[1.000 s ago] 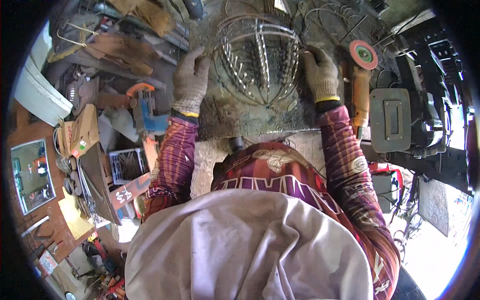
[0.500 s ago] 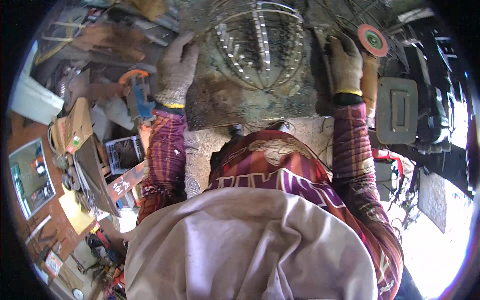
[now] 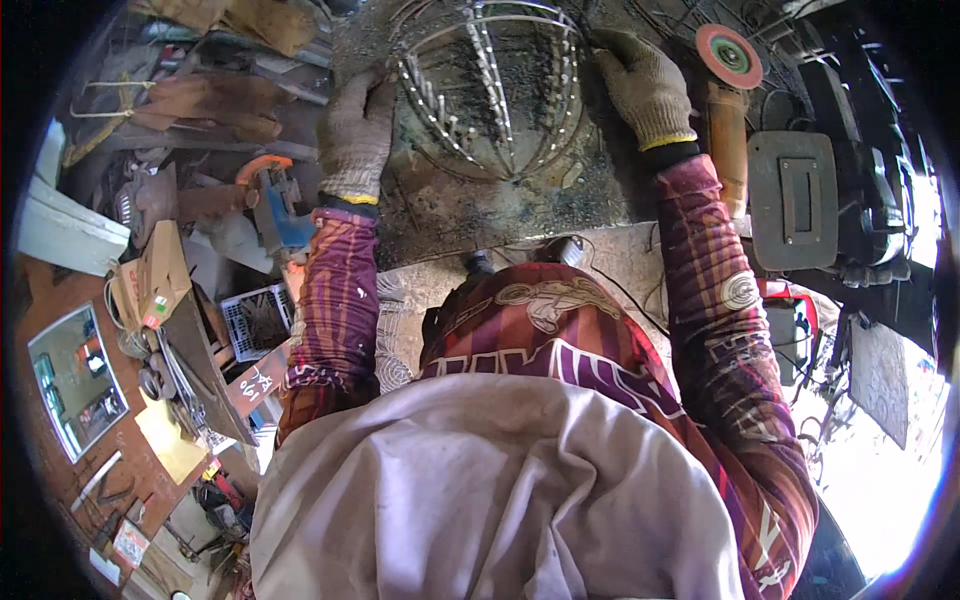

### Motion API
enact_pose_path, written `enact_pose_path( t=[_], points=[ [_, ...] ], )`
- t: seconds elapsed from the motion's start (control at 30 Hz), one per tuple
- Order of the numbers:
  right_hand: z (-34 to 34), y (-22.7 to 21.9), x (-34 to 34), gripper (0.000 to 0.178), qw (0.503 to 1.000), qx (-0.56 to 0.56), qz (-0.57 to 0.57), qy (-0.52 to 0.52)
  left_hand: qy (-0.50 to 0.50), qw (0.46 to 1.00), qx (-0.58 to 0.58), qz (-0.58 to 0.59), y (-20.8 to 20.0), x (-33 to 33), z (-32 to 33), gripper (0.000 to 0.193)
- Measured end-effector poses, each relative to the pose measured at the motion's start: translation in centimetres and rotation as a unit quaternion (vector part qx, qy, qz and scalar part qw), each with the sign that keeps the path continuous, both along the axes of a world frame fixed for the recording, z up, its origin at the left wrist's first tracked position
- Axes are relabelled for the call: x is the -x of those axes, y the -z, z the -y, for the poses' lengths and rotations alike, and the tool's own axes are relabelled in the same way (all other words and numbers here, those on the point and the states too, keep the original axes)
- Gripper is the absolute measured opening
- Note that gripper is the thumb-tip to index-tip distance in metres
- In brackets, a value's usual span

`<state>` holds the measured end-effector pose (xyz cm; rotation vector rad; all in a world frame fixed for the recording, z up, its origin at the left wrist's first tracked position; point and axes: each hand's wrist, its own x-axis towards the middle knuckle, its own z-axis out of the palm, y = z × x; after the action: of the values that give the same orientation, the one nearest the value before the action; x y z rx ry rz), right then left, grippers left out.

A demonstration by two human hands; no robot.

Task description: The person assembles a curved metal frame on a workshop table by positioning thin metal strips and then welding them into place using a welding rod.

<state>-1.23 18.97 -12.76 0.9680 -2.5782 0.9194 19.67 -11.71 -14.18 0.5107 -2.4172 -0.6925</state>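
Both of my hands wear grey knitted gloves with yellow cuffs. A curved frame of thin metal rods, lined with short studs along its ribs, lies on a dark, worn work board. At the board's left edge is my left hand, thumb apart from the fingers, with nothing visible in its grasp. My right hand reaches over the board just right of the frame, its fingers stretched and loosely apart. Whether those fingertips touch the frame I cannot tell.
Right of the board lies an angle grinder with a reddish disc, beside a dark flat panel. To the left are a blue and orange tool, a white plastic basket and a cardboard box.
My right hand has moved left from the board's right edge toward the frame. My left hand stays by the left edge. The view has shifted slightly.
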Motion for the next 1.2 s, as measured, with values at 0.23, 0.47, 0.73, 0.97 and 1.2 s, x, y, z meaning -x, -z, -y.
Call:
enact_pose_path(
  t=[0.23,0.47,0.73,0.97,1.2],
  points=[
    [1.6,0.5,0.1,0.037,0.999,-0.038,0.036,0.010,0.031,0.998,-0.008,0.058,-0.5,-0.5,1.5,0.034],
    [1.9,1.4,0.8,0.037,0.995,-0.082,0.027,0.044,0.084,0.986,-0.088,0.111,-1.3,-1.3,4.3,0.038],
    [2.3,0.8,0.0,0.037,0.992,-0.091,0.058,0.070,0.112,0.976,-0.102,0.154,-1.2,-0.9,3.0,0.036],
    [2.3,0.5,-0.4,0.031,0.995,-0.076,0.016,0.062,0.041,0.997,0.024,0.053,-0.5,-0.6,1.1,0.032],
    [2.3,0.5,-0.5,0.028,0.994,-0.091,-0.007,0.057,0.034,0.998,-0.029,0.044,-0.9,-0.8,0.2,0.034]
  ],
)
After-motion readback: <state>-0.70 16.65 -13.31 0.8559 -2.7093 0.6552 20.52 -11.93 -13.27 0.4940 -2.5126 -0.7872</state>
